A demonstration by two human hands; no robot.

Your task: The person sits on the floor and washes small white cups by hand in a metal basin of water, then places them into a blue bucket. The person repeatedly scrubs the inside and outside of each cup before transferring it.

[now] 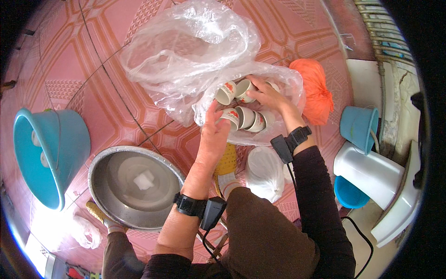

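Several white cups with red print lie on their sides on a clear plastic bag spread over the tiled floor. My left hand is at the near left cup, fingers apart; whether it grips the cup is unclear. My right hand reaches over the far row, its fingers around the side of a white cup. Another printed cup lies just left of that one. Part of a cup shows behind my right hand. Nearer me, more cups lie nested in a row.
A metal basin holds water and a white block-like item. A blue bucket at the left contains white items. An orange bag and a white bag lie near the cups. At the right are a smaller bucket and a white pedestal.
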